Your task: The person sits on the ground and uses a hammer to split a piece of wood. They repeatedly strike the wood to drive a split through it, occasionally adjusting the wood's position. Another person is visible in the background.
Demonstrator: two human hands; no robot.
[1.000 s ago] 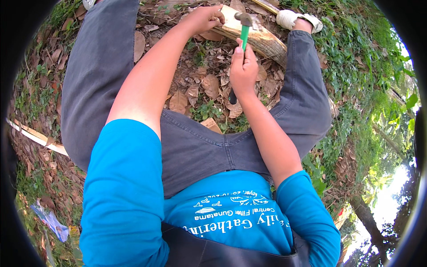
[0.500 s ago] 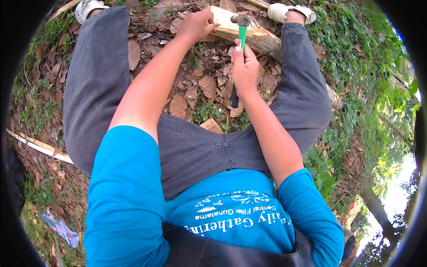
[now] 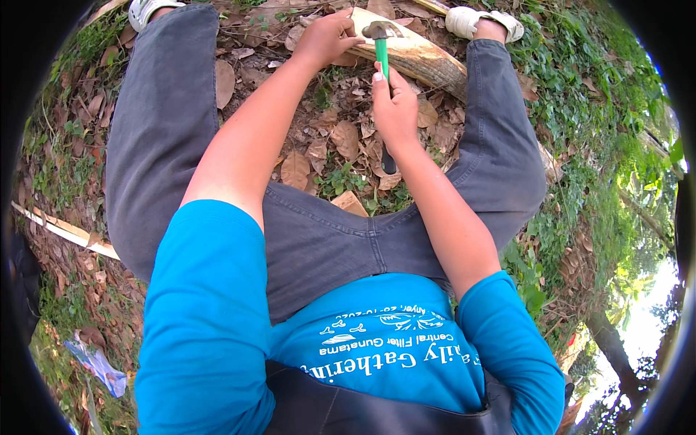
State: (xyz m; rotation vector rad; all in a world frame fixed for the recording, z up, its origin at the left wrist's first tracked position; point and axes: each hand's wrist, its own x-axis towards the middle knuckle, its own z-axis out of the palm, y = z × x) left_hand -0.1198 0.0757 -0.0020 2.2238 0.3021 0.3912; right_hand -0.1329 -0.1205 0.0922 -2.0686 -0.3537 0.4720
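right hand [image 3: 395,109] fingers wrapped tight round the green handle of a hammer [image 3: 381,45], steel head up over the top face of a pale split log [image 3: 409,52]; left hand [image 3: 328,38] fingers curled and pinched at the log's near end, what they pinch is too small to tell, maybe a nail. log lies across the ground between the two feet, resting on dry brown leaves [image 3: 341,141]. progress: looks like mid-strike work, head just above the wood, nothing visibly driven in yet, so most of the hammering judged still to go. room: knees in grey trousers [image 3: 159,130] box the hands on both sides, open ground only straight ahead and above; left fingers sit very near the hammer's landing spot; a thin pale stick [image 3: 69,232] lies well off to the left
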